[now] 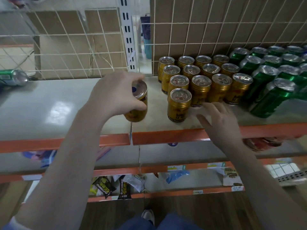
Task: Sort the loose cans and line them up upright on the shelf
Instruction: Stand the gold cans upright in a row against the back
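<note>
Your left hand grips a gold can from above, fingers curled round its top rim and thumb low on its side. The can tilts slightly and sits at or just over the shelf surface, left of the gold block; can't tell if its base touches.

Your right hand is at the near edge of the shelf, fingers spread and nearly straight, holding nothing. Fingertips reach toward the base of the nearest gold cans; contact is unclear through the motion blur.

Gold cans stand upright in rows mid-right on the shelf, packed touching. One front gold can stands alone nearest you, at the block's near left corner.

Green cans stand upright in rows just right of the gold ones, running off the right edge.

One green can lies on its side at the far left of the shelf, well apart from the rest, against the wire mesh back.

The shelf has an orange front rail. Lower shelves hold snack packets.
</note>
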Demonstrator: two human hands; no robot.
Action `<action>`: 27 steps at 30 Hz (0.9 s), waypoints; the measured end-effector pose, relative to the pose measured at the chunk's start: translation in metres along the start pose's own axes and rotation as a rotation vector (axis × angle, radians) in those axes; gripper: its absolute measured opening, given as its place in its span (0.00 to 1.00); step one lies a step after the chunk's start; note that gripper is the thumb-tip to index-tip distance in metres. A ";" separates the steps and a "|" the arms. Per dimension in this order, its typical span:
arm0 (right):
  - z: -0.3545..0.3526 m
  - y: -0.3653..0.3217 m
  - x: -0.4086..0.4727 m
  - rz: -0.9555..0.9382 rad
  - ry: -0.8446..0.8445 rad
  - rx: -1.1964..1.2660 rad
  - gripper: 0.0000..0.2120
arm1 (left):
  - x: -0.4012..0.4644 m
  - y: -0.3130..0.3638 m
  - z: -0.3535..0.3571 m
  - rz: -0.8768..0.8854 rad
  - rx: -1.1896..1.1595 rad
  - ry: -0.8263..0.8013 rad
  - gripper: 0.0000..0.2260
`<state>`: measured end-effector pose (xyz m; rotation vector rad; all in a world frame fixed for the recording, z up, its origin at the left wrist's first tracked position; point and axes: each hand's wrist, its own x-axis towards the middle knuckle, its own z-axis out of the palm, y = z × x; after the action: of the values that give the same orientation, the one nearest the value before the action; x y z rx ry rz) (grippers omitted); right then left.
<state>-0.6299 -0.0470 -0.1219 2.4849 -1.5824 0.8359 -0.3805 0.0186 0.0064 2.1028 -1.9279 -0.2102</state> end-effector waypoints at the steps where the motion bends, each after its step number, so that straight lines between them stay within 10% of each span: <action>1: 0.000 0.010 -0.006 0.013 -0.015 -0.005 0.16 | -0.005 0.010 -0.001 -0.010 -0.006 0.018 0.28; 15: -0.064 0.153 -0.063 0.028 -0.118 0.050 0.16 | -0.034 0.196 0.054 -0.080 -0.113 0.105 0.34; 27: -0.061 0.176 -0.054 0.006 -0.185 0.103 0.17 | 0.041 0.209 0.119 -0.030 -0.004 0.157 0.40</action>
<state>-0.8234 -0.0631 -0.1345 2.7017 -1.6411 0.7251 -0.6097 -0.0491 -0.0409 2.0799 -1.8050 -0.0530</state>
